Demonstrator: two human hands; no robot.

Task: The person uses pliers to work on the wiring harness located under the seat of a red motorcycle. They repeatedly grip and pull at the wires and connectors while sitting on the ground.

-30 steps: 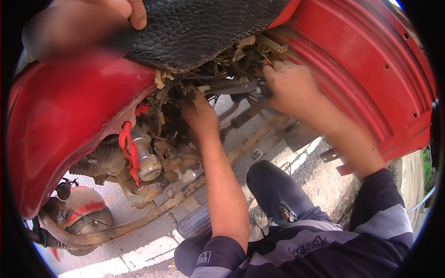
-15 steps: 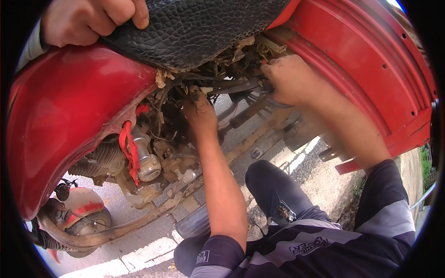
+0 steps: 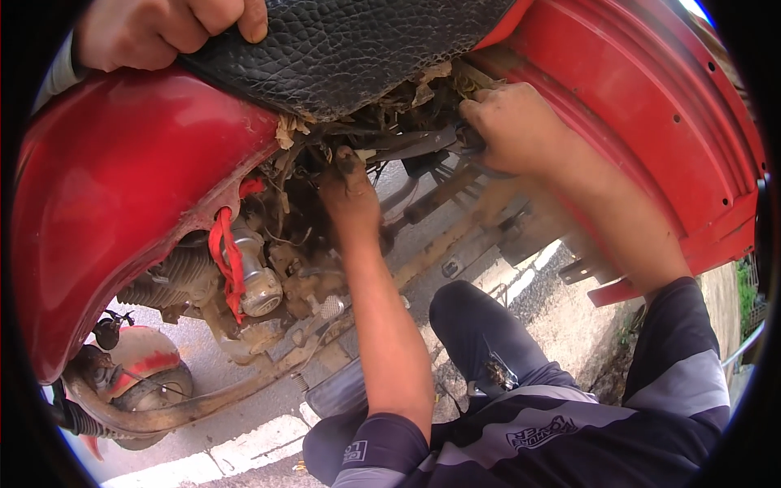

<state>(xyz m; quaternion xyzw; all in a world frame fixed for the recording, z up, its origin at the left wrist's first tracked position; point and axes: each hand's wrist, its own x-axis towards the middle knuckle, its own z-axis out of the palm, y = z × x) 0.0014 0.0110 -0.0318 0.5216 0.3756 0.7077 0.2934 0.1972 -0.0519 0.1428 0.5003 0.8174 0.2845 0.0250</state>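
Note:
My left hand (image 3: 350, 195) reaches in under the black textured seat (image 3: 342, 57) of a red motor vehicle, its thumb up and its fingers bent among dusty wires (image 3: 297, 159). A small pale connector (image 3: 366, 154) shows by the thumb. My right hand (image 3: 521, 126) is closed at the right end of the wiring, beside a dark flat strip (image 3: 423, 143) that runs between the hands. What either hand grips is hidden by the fingers and wires. Dry leaves (image 3: 423, 89) are packed among the wires under the seat edge.
Another person's hand (image 3: 171, 32) rests on the seat at upper left. A red tank (image 3: 138, 179) fills the left, with a red cloth strip (image 3: 229, 264) hanging by the engine (image 3: 175, 276). A red panel (image 3: 643, 106) stands at right. A dirty frame tube (image 3: 195, 415) crosses below.
My right hand has shifted slightly up and away, and a small orange bit by its fingertips no longer shows. My left hand stays nearly in place.

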